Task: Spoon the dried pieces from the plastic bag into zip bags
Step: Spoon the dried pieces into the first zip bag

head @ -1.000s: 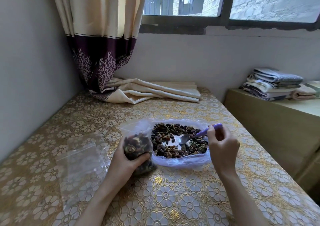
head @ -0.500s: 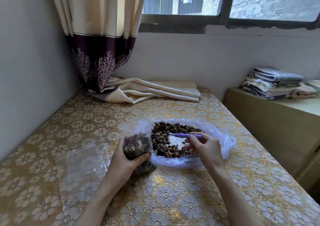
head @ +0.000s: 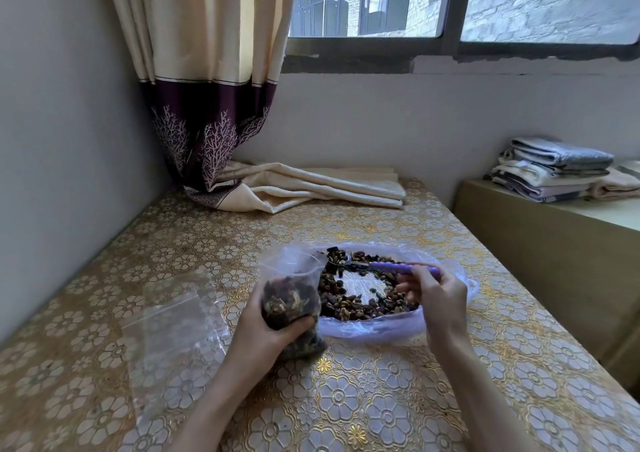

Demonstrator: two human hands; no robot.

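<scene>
Where curtain (head: 207,112) meets floral table (head: 363,413), left hand (head: 266,330) grips zip bag (head: 291,292); right hand (head: 440,292) apparently pinches spoon (head: 388,266).

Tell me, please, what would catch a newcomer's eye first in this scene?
At the centre of the gold floral tablecloth, a wide clear plastic bag lies open, full of dark dried pieces. The right hand lifts a loaded purple-handled spoon toward the half-filled zip bag gripped by the left hand.

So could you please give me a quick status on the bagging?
Left hand grips zip bag, part full. Right hand holds loaded spoon over plastic bag, at zip bag's mouth. Nothing in the way.
</scene>
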